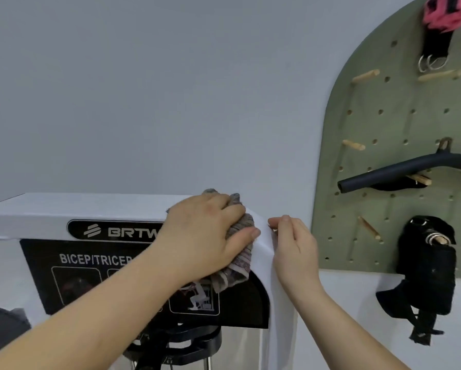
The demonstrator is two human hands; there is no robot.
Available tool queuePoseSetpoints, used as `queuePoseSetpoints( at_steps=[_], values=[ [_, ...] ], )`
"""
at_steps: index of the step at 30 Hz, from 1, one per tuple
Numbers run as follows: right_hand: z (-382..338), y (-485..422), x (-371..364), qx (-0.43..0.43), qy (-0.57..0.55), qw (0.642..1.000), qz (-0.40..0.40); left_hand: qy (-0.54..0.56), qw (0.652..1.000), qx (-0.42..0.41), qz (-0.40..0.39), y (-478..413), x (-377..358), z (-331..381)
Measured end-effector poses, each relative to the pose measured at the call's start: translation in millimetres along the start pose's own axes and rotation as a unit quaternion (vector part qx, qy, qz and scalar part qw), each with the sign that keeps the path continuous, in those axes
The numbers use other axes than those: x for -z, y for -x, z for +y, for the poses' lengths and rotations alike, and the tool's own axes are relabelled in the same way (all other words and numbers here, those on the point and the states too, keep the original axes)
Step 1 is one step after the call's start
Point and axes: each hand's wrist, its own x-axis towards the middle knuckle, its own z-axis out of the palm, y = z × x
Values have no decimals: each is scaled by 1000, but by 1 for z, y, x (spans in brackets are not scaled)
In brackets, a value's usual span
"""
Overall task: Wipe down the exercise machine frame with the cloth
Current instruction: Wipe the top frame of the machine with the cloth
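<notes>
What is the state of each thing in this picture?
white frame: upright, label partly covered
cloth: crumpled, pressed on the frame's corner
left hand: grips the cloth
right hand: pinches the frame's right edge
black bar: hung on the pegboard
black strap: hanging on the pegboard

- A single view, from a camera worn on the person's head; both forearms run in from the bottom edge.
- It faces forward, about level, at the top right corner of the white machine frame (pixel 63 209), with the grey wall (pixel 170 89) filling the upper half.
- It sits close: the left hand (pixel 205 233) on the cloth (pixel 240 263) and the right hand (pixel 293 244) are at arm's reach, large in the middle.
- The wide lens bends the edges; the green pegboard (pixel 384 129) curves in at the right, cut off by the picture's edge.
</notes>
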Motion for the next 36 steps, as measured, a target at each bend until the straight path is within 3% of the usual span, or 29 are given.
queuePoseSetpoints(
  at_steps=[4,7,10,14,17,21,22,25,27,28,30,33,36],
  values=[
    [6,1,8,-21,-44,999,0,3,988,-148,-43,-6,4,4],
    [20,6,22,9,42,998,-43,20,993,-69,-91,-11,17,-29],
    [30,14,27,26,53,997,-55,-11,999,-36,33,4,-7,-3],
    [37,18,25,53,41,997,-43,-86,989,-72,91,12,-32,30],
    [41,20,28,72,65,993,-63,-90,989,-110,48,7,-14,8],
    [44,19,25,75,75,993,-53,-86,996,-15,9,-2,-6,16],
    [45,20,23,64,57,995,-45,-81,996,-23,-3,-4,-11,30],
    [48,23,21,-15,-72,997,-20,-78,982,-174,-15,-5,-34,62],
    [46,24,27,-71,-134,988,-6,-78,970,-223,-47,-13,-22,48],
    [44,24,32,-79,-132,988,-7,-77,971,-214,-71,-19,-12,37],
    [42,24,41,-79,-108,991,-22,-73,984,-120,-111,-27,4,20],
    [40,22,44,-83,-125,988,-23,-114,986,-48,-112,-28,-5,52],
    [35,22,44,-89,-119,989,-8,-171,960,-169,-145,-18,-40,107]
  ],
)
